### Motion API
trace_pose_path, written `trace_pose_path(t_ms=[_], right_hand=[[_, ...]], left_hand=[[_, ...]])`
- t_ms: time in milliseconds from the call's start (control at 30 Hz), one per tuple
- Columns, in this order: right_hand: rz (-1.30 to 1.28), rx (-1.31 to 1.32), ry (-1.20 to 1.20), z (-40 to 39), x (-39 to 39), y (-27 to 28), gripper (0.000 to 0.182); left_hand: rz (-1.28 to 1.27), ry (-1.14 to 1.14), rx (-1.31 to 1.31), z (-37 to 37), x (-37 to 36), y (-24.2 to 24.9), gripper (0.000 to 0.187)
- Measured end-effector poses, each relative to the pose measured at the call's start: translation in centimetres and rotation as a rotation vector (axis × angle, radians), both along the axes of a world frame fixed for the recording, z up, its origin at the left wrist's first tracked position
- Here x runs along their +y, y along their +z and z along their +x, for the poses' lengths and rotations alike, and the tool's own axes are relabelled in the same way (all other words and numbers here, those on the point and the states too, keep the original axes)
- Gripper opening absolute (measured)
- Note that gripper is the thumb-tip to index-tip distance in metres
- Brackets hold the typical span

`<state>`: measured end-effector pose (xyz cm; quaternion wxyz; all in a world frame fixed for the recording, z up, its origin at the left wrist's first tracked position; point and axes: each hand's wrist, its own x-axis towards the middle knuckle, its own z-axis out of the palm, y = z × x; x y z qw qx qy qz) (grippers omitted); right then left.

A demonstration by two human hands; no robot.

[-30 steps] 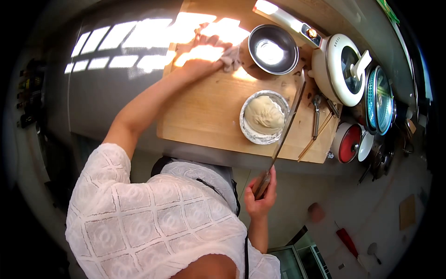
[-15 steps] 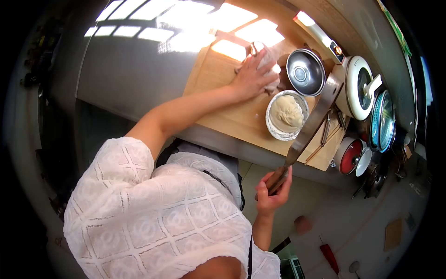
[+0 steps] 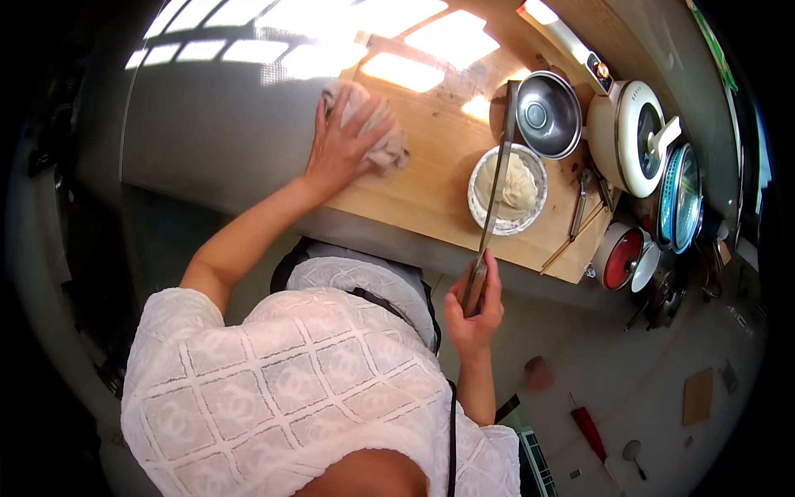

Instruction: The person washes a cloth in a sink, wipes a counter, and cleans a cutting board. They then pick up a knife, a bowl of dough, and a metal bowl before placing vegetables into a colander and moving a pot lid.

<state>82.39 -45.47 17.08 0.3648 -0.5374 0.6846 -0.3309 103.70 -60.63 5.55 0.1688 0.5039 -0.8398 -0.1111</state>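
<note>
Under my left hand (image 3: 344, 149) is a crumpled pale cloth (image 3: 383, 137), pressed against the left part of the wooden board (image 3: 431, 199); the fingers are bent over it. My right hand (image 3: 476, 311) is wrapped round the wooden handle of a large knife (image 3: 499, 170), whose blade points away from me, seen nearly edge-on, and passes over a white bowl (image 3: 483, 207). Pale dough (image 3: 519, 184) lies in that bowl. Just behind it stands a metal bowl (image 3: 546, 114).
A cream electric pot (image 3: 617, 137) stands right of the metal bowl. Tools (image 3: 578, 207) and sticks lie on the board's right end. A red pot (image 3: 623, 258) and stacked blue-rimmed dishes (image 3: 681, 199) are farther right. Sunlight glares on the far left counter.
My left hand has moved left across the board with the cloth. The knife has swung left and turned more edge-on, now over the bowl of dough.
</note>
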Motion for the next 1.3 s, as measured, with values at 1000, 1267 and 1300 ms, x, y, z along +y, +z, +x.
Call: trace_pose_path(t_ms=[1000,1267,1300], right_hand=[[-0.186,0.147,0.101,4.3,-4.9,0.1,0.061],[-0.055,0.478,0.097,8.4,-15.9,-9.1,0.055],[-0.059,0.478,0.059,8.7,-16.5,-9.6,0.055]], left_hand=[[0.018,-0.426,0.238,-1.7,8.1,0.2,0.038],[0.015,-0.062,0.166,3.1,7.3,1.8,0.037],[0.022,-0.039,0.153,2.9,7.3,1.9,0.037]])
